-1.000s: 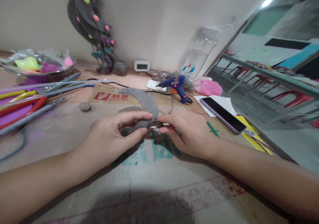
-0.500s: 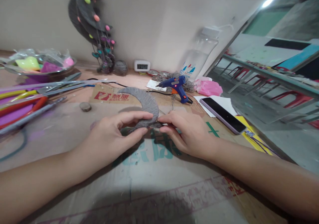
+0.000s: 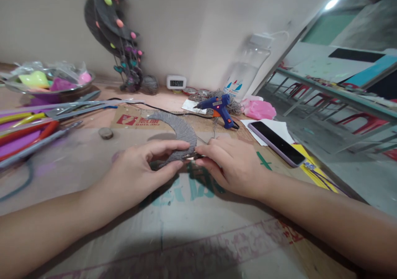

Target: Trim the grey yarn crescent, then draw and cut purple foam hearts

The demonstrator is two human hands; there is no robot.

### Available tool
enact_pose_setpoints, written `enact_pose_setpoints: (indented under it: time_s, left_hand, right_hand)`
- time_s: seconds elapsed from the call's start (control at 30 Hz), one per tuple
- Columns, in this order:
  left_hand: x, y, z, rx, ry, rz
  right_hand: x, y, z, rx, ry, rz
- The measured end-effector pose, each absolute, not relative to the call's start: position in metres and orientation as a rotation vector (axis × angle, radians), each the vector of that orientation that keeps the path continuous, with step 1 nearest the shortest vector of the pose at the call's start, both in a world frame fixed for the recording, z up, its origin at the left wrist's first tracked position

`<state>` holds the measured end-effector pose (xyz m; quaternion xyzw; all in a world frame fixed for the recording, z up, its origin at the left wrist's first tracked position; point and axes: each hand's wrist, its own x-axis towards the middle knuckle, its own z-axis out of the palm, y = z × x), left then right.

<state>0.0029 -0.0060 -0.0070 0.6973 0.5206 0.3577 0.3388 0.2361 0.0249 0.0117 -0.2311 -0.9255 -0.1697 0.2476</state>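
A crescent moon shape [image 3: 181, 126] wound in grey yarn is held above the cardboard-covered table. My left hand [image 3: 141, 163] grips its lower part between thumb and fingers. Close against the crescent's right edge, my right hand [image 3: 231, 163] is closed in a pinch on grey yarn; the fingertips partly hide it. A loose strand of the yarn [image 3: 214, 127] runs from behind the right hand toward a tangled grey heap. Beyond the hands lies a blue glue gun [image 3: 218, 105] with a small red light on.
Pliers and scissors [image 3: 37, 126] lie at left below a metal dish [image 3: 52, 89]. A decorated crescent hanging [image 3: 108, 22], a small digital clock [image 3: 176, 82] and a water bottle [image 3: 243, 70] are at the wall. A phone [image 3: 276, 142] lies at right.
My right fingertips have shifted slightly left, closer to the crescent's edge. The dark bit seen between the hands is now mostly covered. My left hand keeps its grip.
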Motion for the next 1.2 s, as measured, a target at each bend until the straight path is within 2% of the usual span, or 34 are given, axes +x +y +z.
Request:
enact_pose_setpoints:
  time_s: [0.77, 1.03, 1.2]
  left_hand:
    - [0.002, -0.007, -0.0076, 1.846, 1.342, 0.925]
    - [0.0045, -0.0059, -0.0041, 1.8, 1.323, 0.945]
    - [0.0036, -0.0058, -0.0046, 1.801, 1.342, 0.924]
  right_hand:
    - [0.2377, 0.0299, 0.0102, -0.52, -2.52, -0.576]
    - [0.2414, 0.0311, 0.0061, -0.62, -2.452, -0.335]
    - [0.2414, 0.0313, 0.006, -0.601, -2.457, -0.33]
